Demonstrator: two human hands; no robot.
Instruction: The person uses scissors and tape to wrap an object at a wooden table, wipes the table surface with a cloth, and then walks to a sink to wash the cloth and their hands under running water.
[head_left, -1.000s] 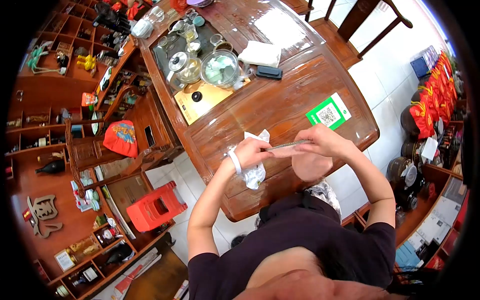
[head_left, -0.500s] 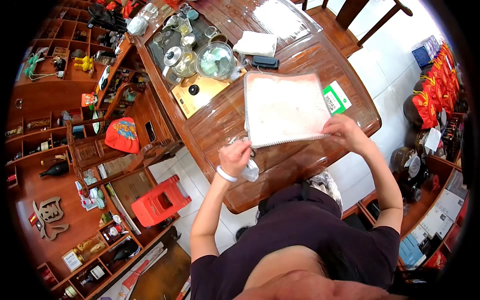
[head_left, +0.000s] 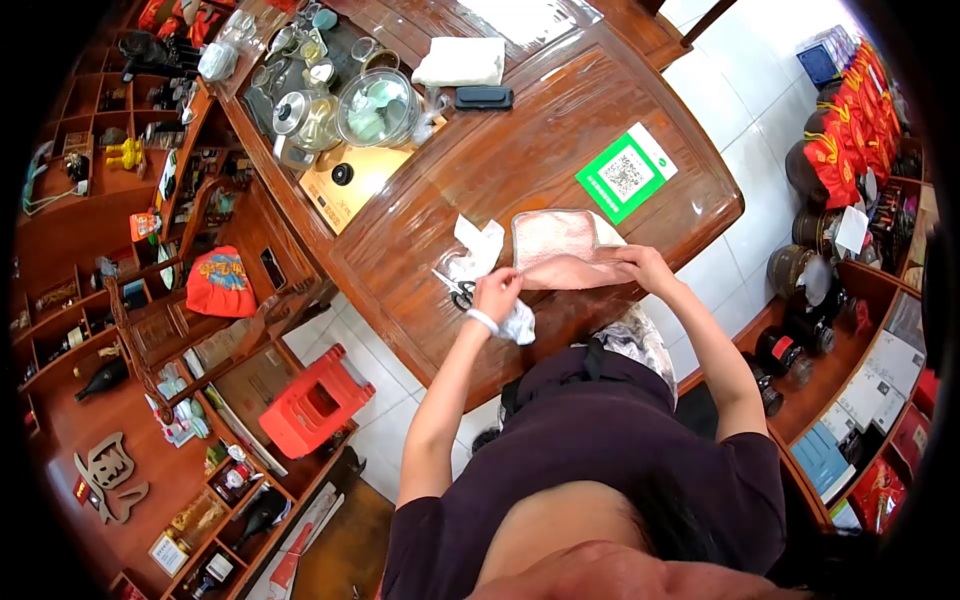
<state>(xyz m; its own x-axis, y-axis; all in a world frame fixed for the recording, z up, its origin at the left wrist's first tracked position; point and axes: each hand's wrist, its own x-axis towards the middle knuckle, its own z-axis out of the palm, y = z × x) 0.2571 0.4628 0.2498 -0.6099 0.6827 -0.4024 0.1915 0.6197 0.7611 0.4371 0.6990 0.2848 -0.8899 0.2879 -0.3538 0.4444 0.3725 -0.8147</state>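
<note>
Pinching a pink cloth (head_left: 548,236) near its two ends, with both hands narrowed on the material: the left hand (head_left: 497,293) at the left corner, the right hand (head_left: 648,268) at the right, with exact finger placement too small to tell. Lying partly on the wooden surface (head_left: 400,275), close to the edge beside the body, right of a crumpled white wrapping (head_left: 480,248) and a pair of black-handled scissors (head_left: 462,295), and nearer the body than the green QR-code card (head_left: 627,172). For clean handling, best to pull both corners apart with equal light tension, keep the near strip level, and let the far part rest on the wood rather than drag; probably soft enough to sag or crease in the middle if gripped unevenly. Wise, too, to lift the left wrist a little, so as not to catch the scissors or sweep the wrapping under the fabric. Running left to right between the hands along the long axis of the held strip, with the right end slightly farther from the body; pointing away from the body with the pale, dark-edged flap, seemingly flat and toward the left half of the strip
</note>
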